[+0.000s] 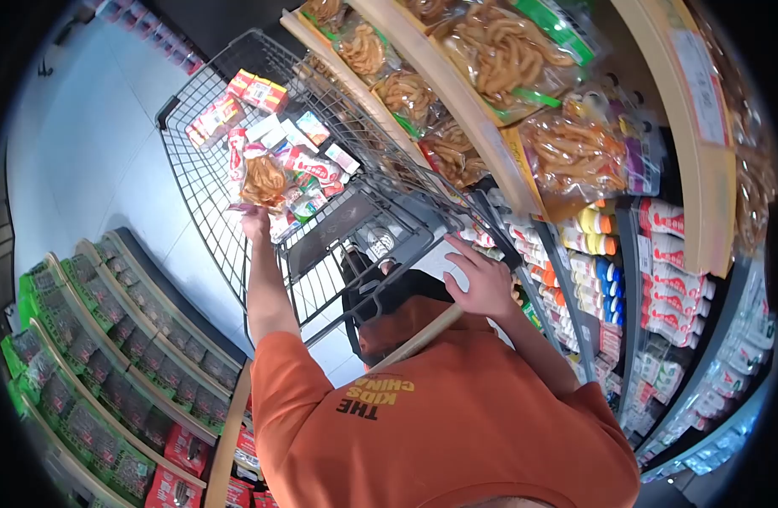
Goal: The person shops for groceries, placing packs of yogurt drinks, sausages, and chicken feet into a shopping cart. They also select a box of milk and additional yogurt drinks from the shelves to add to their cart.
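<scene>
Grey-white floor (93, 144): the widest open stretch, on the far left. It runs between the two shelf runs and shows through the cart's wire.
Right shelving (457, 93): curved, wood-edged shelves that crowd the cart's right side. The rim of one almost touches the wire. Clear bags of fried twists (507, 51) hang far up, with rows of small bottles (592, 254) lower down.
Left shelving (152, 313): stepped tiers of green packets (93, 372), near left. They stand well apart from the cart, with a strip of floor between.
Wire shopping cart (194, 182): in the middle, angled away. Its left half is bare mesh, and small red and white boxes (253, 93) are heaped towards the right side.
Orange shirt (457, 423): fills the near edge.
Right hand (482, 284): palm down with fingers loosely spread, resting at the cart's near right corner, just beside the shelf edge.
Left hand (255, 222): arm stretched out over the cart, fingers closed on the lower edge of a packet.
Snack packet (264, 179): clear, with golden-brown contents. It is held inside the cart, just above the heaped goods and against them.
</scene>
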Demonstrator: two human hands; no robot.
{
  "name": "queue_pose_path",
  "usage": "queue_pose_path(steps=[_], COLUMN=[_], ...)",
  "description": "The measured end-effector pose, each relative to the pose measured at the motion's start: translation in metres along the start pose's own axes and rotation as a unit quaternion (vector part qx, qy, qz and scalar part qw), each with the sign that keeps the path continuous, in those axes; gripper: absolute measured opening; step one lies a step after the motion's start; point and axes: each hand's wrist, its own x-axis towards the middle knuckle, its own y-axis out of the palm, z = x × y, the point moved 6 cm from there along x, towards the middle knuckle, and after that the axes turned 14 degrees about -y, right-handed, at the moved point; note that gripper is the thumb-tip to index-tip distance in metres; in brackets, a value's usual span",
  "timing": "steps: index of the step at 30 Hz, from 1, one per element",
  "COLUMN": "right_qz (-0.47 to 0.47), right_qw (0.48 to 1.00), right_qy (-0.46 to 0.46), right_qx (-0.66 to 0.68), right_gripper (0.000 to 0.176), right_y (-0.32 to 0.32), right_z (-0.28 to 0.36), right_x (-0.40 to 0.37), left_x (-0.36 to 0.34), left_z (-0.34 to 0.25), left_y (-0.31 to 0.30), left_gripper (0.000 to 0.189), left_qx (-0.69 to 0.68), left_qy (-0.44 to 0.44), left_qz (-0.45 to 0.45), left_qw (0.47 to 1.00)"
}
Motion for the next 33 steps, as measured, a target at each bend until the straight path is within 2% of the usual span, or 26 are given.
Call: queue_pose_path(steps=[1, 4, 6, 9, 10, 12, 14, 15, 16, 18, 19, 20, 23, 24, 26, 28, 29, 30, 33], right_qz=[0.002, 0.009, -0.001, -0.009, -0.015, -0.007, -0.064, -0.091, -0.151, -0.225, -0.257, -0.294, -0.282, -0.217, 0.020, 0.113, 0.087, 0.062, -0.111], right_qw=[1.000, 1.000, 1.000, 0.999, 0.999, 0.998, 0.993, 0.989, 0.972, 0.962, 0.951, 0.946, 0.926, 0.907, 0.850, 0.777, 0.761, 0.742, 0.673], right_qy=[0.005, 0.021, 0.020, 0.026, 0.026, 0.042, 0.023, 0.012, -0.007, -0.047, -0.048, -0.063, -0.050, -0.046, 0.016, 0.030, 0.012, -0.005, 0.099], right_qx=[0.003, 0.016, 0.014, 0.022, 0.027, 0.037, 0.092, 0.120, 0.181, 0.147, 0.163, 0.121, 0.245, 0.357, 0.527, 0.618, 0.643, 0.667, 0.724], right_gripper=[0.025, 0.027, 0.028, 0.030, 0.030, 0.030, 0.031, 0.031, 0.038, 0.047, 0.059, 0.068, 0.072, 0.072, 0.074, 0.071, 0.067, 0.063, 0.052], right_y=[-0.001, -0.003, -0.004, -0.003, -0.002, -0.005, -0.007, -0.009, -0.017, -0.061, -0.091, -0.118, -0.166, -0.141, -0.105, -0.080, -0.067, -0.059, -0.054], right_z=[0.000, 0.000, 0.000, -0.001, -0.002, -0.001, -0.004, -0.006, -0.010, -0.011, -0.008, -0.005, -0.001, -0.018, -0.031, -0.036, -0.038, -0.037, -0.045], right_x=[-0.001, -0.003, -0.005, -0.011, -0.012, -0.015, -0.018, -0.019, -0.020, -0.011, -0.009, -0.009, -0.010, -0.011, -0.017, -0.036, -0.047, -0.056, -0.076], left_x=[0.009, 0.001, -0.053, -0.146, -0.180, -0.249, -0.322, -0.358, -0.392, -0.442, -0.464, -0.481, -0.527, -0.537, -0.549, -0.557, -0.557, -0.555, -0.545], left_z=[-0.011, -0.053, -0.101, -0.167, -0.187, -0.216, -0.240, -0.248, -0.252, -0.254, -0.256, -0.260, -0.271, -0.275, -0.285, -0.293, -0.295, -0.297, -0.301], left_y=[-0.008, -0.040, -0.071, -0.128, -0.148, -0.189, -0.230, -0.248, -0.263, -0.284, -0.290, -0.291, -0.268, -0.252, -0.217, -0.181, -0.165, -0.153, -0.123], left_gripper=[0.032, 0.026, 0.024, 0.022, 0.020, 0.018, 0.019, 0.018, 0.018, 0.017, 0.016, 0.015, 0.014, 0.014, 0.016, 0.021, 0.024, 0.029, 0.032], left_qx=[0.009, -0.053, -0.084, -0.119, -0.094, -0.134, -0.068, -0.083, -0.098, -0.100, -0.086, -0.081, -0.078, -0.080, -0.057, -0.025, -0.019, -0.017, -0.008], left_qy=[0.071, 0.151, 0.229, 0.315, 0.322, 0.413, 0.484, 0.499, 0.510, 0.561, 0.591, 0.598, 0.596, 0.581, 0.547, 0.505, 0.475, 0.463, 0.442], left_qz=[-0.056, -0.075, -0.119, -0.101, -0.081, -0.021, 0.046, 0.116, 0.185, 0.267, 0.295, 0.315, 0.386, 0.416, 0.473, 0.509, 0.520, 0.548, 0.565], left_qw=[0.996, 0.984, 0.962, 0.936, 0.938, 0.901, 0.871, 0.855, 0.834, 0.777, 0.746, 0.732, 0.699, 0.695, 0.688, 0.697, 0.709, 0.696, 0.697])
